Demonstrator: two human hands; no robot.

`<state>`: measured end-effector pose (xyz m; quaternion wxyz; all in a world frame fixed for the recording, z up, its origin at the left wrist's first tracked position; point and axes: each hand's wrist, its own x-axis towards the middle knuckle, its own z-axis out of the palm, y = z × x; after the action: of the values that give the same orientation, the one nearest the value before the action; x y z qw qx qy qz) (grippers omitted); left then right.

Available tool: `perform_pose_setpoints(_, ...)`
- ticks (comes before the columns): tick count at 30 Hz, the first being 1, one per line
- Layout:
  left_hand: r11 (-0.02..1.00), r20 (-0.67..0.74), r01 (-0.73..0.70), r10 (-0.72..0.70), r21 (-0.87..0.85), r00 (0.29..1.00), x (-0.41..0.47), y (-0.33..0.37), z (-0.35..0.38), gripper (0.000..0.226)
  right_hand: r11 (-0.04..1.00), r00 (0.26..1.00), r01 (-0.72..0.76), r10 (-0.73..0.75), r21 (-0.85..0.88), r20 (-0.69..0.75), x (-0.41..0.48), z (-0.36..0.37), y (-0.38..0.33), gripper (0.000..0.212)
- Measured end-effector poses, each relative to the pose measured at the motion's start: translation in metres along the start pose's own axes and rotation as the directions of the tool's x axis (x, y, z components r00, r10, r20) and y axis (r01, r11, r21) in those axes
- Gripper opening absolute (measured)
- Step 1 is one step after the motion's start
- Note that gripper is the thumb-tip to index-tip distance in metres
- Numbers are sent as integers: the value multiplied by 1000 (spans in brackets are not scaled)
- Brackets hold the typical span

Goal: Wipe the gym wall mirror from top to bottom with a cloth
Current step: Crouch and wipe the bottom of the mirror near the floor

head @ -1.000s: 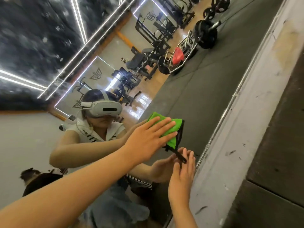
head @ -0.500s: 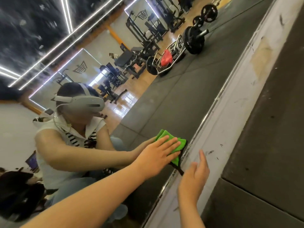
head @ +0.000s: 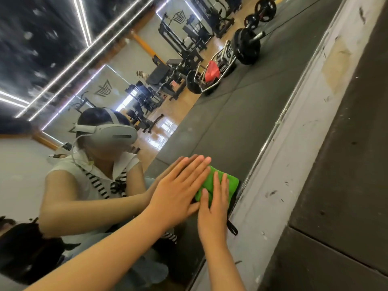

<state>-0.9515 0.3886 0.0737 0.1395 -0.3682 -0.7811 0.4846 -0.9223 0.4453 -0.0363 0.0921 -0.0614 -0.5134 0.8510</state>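
- The left hand (head: 178, 192) lies flat against the glass, fingers straight and close together, meeting its own reflection at the fingertips.
- Its little-finger side runs along the left edge of the cloth (head: 231, 182); I cannot tell whether any of the cloth lies under the palm.
- The right hand (head: 213, 213) is spread flat on top of the cloth, fingers straight and slightly parted, thumb out to the left beside the left hand. It presses the cloth on the glass and pinches nothing.
- The cloth is bright green and folded into a thick pad. It sits at the very bottom of the mirror (head: 231, 127), its right edge just beside the metal trim (head: 270, 141) that borders the glass.
- A black strap loop (head: 232, 227) hangs out from under the right hand, over the trim.
- Outside the trim runs a scuffed grey ledge (head: 294, 164), and beyond it a dark floor mat (head: 346, 175).
- The mirror reflects a crouching person in a sleeveless white top, wearing a white headset (head: 117, 134).
- Farther back in the reflection are a loaded barbell (head: 247, 47), a red thing (head: 212, 70) resting in a metal frame, black benches and racks, and long ceiling light strips (head: 84, 53).
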Motion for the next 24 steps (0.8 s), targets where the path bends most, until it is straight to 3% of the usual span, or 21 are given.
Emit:
perform_pose_setpoints(4, 994, 6, -13, 13, 104, 1000, -6, -28, -19, 80, 970, 999, -4, -5, -243, -35, 4, 13, 5, 68)
perform_pose_setpoints(9, 973, -9, 51, -51, 224, 999, -1, -67, -34, 72, 946, 992, -48, 8, -322, -124, 5, 25, 11, 71)
perform_pose_setpoints(12, 965, -3, 82, -84, 250, 996, 5, -74, -34, 70, 940, 986, -80, 26, -331, -164, 6, 32, 13, 65)
perform_pose_setpoints(18, 954, 2, 106, -111, 280, 994, 3, -67, -33, 71, 954, 968, -2, -72, -299, -238, 18, 36, 14, 59)
perform_pose_setpoints(24, 947, 1, 96, -101, 305, 995, 6, -67, -35, 74, 948, 970, -5, -73, -318, -233, 98, -19, 11, 62)
